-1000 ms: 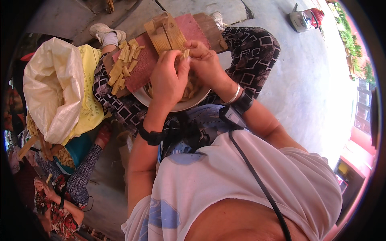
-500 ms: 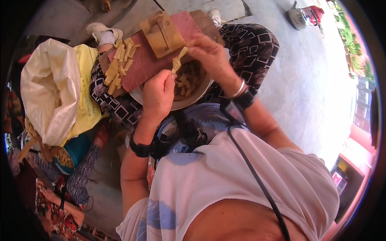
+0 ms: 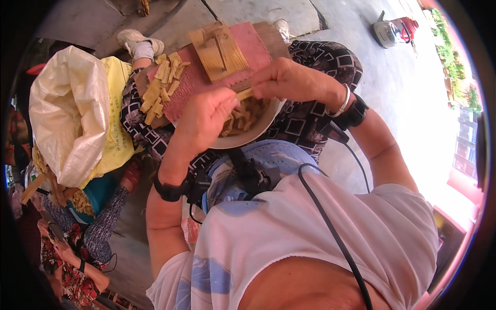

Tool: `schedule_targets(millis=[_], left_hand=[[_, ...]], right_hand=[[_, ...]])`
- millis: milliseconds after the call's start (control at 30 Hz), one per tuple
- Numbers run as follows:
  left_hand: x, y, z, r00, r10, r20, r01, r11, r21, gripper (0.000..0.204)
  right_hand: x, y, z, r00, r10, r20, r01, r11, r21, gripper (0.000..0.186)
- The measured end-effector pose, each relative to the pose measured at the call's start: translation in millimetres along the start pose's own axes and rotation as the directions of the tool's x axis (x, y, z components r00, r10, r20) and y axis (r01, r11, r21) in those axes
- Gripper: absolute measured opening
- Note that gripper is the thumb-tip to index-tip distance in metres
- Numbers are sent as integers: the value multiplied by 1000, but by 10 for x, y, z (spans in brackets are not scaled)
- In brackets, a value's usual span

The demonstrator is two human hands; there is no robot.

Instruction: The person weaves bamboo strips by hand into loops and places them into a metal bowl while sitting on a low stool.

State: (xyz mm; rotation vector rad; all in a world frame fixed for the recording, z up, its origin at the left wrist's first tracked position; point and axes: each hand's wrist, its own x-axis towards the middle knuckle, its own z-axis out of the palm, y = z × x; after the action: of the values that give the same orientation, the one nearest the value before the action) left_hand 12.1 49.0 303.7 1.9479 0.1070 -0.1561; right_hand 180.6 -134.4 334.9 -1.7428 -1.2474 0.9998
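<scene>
Between my two hands, over the bowl, stretches a pale yellow tofu skin strip (image 3: 244, 94). My left hand (image 3: 204, 121) pinches its left end and my right hand (image 3: 288, 81) pinches the other; the fingers cover much of it. Below them sits a round light-coloured bowl (image 3: 243, 141), holding several folded or knotted yellowish pieces (image 3: 248, 118). Beyond the hands, a pink textured cloth (image 3: 178, 103) covers part of a brown board (image 3: 273, 41) across my lap. A wooden block with a thin metal rod (image 3: 217, 51) rests on the cloth, and loose strips (image 3: 160, 85) are heaped at its left.
A large white sack (image 3: 67, 119) with a yellow side stands at my left. Past it, another person's hand (image 3: 64, 250) and grey-clad leg (image 3: 103, 232) show near a teal bucket (image 3: 101, 194) of yellowish pieces. A metal kettle (image 3: 386, 32) stands on the floor at far right.
The strip, twisted into a knot and upright before, now runs nearly level between my fingers. My right hand has moved right and slightly down, its elbow farther out.
</scene>
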Motion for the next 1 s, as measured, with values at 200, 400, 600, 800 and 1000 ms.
schedule_targets(millis=[200,400,600,800,1000], left_hand=[[468,-371,-210,972,-91,-219,32,964,-263,14],[824,-678,-201,907,-40,-419,-22,990,-143,15],[765,-757,-90,836,49,-547,274,826,493,19],[438,-509,-14,928,-106,-356,-132,802,-583,20],[178,-201,43,979,-203,-24,153,807,-570,27]], right_hand=[[456,427,81,941,207,-269,-182,976,116,18],[743,756,189,791,-123,-600,20,984,-175,21],[614,789,240,828,-38,-560,-331,772,-543,20],[203,298,169,952,257,-164,-190,921,339,23],[153,204,210,962,232,-143,-206,963,176,17]])
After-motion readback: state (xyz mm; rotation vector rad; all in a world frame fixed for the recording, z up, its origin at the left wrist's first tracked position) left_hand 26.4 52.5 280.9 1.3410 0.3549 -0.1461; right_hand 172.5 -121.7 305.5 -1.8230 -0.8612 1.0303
